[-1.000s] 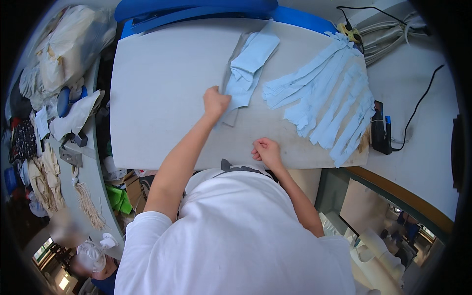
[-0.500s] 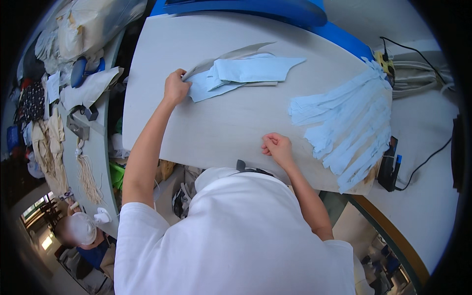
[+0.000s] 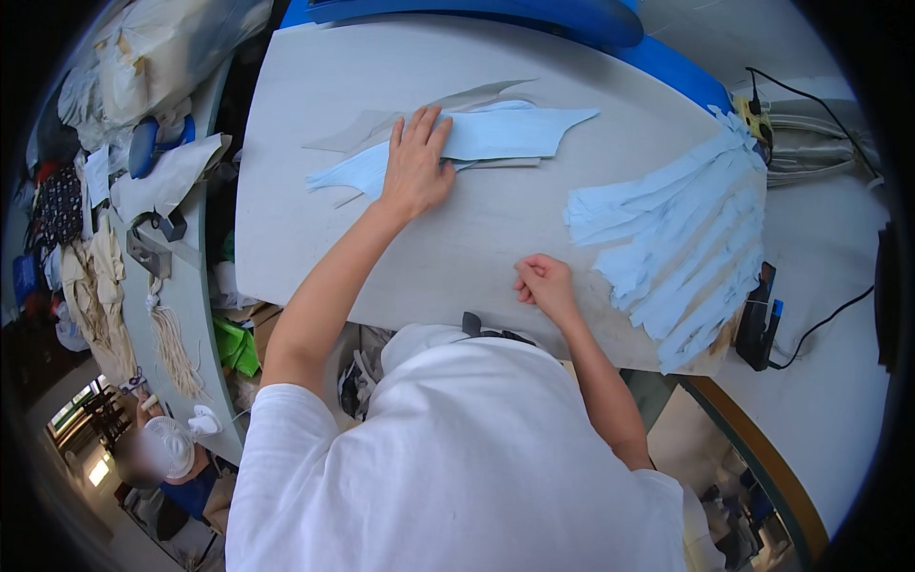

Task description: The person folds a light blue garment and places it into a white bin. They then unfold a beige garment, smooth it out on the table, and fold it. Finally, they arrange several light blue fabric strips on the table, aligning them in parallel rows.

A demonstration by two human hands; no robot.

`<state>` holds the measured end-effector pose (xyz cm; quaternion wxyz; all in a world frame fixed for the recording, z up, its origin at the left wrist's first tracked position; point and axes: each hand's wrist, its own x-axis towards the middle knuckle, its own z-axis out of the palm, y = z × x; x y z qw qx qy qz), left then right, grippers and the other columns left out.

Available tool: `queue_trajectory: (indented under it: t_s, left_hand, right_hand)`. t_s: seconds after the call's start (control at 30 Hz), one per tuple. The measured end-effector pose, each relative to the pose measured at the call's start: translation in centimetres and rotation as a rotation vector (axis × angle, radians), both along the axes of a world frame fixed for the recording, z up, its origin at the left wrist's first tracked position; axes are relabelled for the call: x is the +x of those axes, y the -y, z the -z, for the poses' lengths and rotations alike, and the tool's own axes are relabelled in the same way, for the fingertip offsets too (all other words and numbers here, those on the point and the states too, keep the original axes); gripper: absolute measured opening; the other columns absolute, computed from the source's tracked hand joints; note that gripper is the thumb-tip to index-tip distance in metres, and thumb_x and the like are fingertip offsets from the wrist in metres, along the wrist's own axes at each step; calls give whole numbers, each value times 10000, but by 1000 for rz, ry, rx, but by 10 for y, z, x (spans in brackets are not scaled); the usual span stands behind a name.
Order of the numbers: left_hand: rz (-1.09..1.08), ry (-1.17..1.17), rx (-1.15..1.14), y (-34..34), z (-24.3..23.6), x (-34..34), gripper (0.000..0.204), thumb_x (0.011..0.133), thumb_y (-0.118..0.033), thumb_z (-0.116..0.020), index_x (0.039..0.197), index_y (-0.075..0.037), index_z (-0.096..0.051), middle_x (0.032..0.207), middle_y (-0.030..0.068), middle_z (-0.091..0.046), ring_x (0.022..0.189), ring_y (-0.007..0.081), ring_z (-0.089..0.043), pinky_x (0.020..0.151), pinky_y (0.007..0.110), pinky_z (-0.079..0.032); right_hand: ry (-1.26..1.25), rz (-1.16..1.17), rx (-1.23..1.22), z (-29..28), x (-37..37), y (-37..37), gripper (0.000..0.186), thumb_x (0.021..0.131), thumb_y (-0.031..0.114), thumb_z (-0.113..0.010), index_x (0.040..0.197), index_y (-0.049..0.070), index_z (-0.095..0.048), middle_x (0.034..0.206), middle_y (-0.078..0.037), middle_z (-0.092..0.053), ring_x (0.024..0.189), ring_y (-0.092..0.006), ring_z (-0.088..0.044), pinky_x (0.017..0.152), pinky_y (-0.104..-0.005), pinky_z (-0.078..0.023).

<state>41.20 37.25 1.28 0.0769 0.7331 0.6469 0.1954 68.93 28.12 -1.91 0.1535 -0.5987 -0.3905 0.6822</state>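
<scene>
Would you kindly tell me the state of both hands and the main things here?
Blue cloth: laid out, partly covered
Grey pieces: partly beneath the cloth
Left hand: palm down on the cloth
Right hand: loosely curled, nothing visible in it
Blue strips: fanned out
Cord bundle: gathered at top, loose below
Plastic bag: bulging

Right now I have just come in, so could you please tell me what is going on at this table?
A person in a white shirt has the left hand laid on some light-blue cloth on the pale table, fingers extended. Grey sheets show beside the cloth, toward the far side. The right hand is loosely curled near the table's near edge, apart from the cloth. At the right, light-blue strips lie fanned out.
</scene>
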Motion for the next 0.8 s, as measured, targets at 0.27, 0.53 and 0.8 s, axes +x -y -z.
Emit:
queue_trajectory:
  t_s: [0.27, 0.53, 0.8]
  left_hand:
    - [136, -26, 5, -30, 15, -3, 355, 751, -72, -637, 1105, -42, -632, 1204, 123, -590, 1190, 296, -493, 1062, 485, -318]
    - [145, 161, -94, -55, 5, -12, 247, 765, -40, -622, 1005, -17, -674, 1031, 152, -664, 982, 343, -594, 900, 409, -461]
    - [201, 141, 48, -48, 1, -11, 304, 724, -1, -630, 1026, -10, -662, 1064, 143, -652, 1011, 332, -581, 904, 414, -459]
  right_hand:
    - [-95, 9, -17, -17, -15, -11, 167, 895, 167, -617, 902, 2, -647, 715, -53, -654, 562, -105, -608, 511, -231, -500]
    - [-555, 221, -88, -27, -94, -102, 361, 900, 260, -643, 1130, -10, -577, 1053, -139, -634, 939, -204, -633, 837, -326, -524]
    - [-574, 839, -212, -7, -88, -181, 402, 876, 203, -669, 1168, -16, -501, 1185, -178, -548, 1059, -278, -580, 957, -396, -480]
